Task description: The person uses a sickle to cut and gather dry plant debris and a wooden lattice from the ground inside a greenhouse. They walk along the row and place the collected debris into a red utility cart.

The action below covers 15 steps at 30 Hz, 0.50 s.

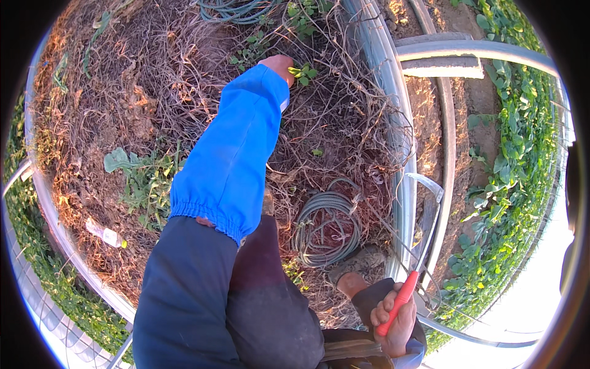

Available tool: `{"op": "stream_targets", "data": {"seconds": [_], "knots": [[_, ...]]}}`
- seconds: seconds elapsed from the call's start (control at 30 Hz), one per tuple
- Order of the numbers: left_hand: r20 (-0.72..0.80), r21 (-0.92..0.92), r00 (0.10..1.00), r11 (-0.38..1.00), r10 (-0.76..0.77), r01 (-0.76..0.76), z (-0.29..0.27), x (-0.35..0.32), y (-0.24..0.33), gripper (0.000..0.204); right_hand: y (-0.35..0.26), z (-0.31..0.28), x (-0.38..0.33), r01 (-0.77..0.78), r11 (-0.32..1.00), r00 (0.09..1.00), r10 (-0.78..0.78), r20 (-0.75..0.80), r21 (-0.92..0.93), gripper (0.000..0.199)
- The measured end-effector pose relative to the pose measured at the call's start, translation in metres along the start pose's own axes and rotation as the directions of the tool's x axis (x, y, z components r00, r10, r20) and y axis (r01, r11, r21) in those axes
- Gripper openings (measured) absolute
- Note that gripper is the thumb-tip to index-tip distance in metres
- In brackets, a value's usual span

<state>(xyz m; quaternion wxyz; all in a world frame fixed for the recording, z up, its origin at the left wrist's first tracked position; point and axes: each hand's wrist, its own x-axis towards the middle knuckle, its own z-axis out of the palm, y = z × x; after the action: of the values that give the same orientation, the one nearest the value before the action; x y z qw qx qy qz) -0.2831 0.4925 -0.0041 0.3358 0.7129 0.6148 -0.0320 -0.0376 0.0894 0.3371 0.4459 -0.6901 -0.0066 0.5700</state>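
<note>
**Dry bed beside the metal hoops**

Dead vines cover the soil bed (123,92) left of a curved metal pipe (393,111). Left hand (279,64) reaches a green seedling (302,72); whether its grip has closed, I cannot tell. Near the pipe's lower end, the right hand (396,320) clamps a red-handled sickle (399,298).

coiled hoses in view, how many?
2: one hose coil on the ground near the right hand, another hose at the top edge, partly cut off. Brush may hide more.

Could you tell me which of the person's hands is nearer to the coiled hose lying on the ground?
Right. The right hand, holding a red-handled sickle, is just below and right of the coiled hose; the left hand reaches far above it, at a small green plant.
</note>
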Motion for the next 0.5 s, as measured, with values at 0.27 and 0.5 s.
{"op": "stream_targets", "data": {"seconds": [0.27,0.5], "knots": [[0.082,0.078,0.994,0.994,0.072,-0.078,0.000,0.015,-0.020,0.018,0.000,-0.001,0.000,0.020,1.000,1.000,-0.020,-0.009,-0.006,0.052],[0.046,0.338,0.995,0.936,0.089,-0.099,-0.001,-0.007,-0.021,0.022,0.000,0.005,0.003,-0.017,1.000,1.000,0.017,0.000,-0.023,0.053]]}}
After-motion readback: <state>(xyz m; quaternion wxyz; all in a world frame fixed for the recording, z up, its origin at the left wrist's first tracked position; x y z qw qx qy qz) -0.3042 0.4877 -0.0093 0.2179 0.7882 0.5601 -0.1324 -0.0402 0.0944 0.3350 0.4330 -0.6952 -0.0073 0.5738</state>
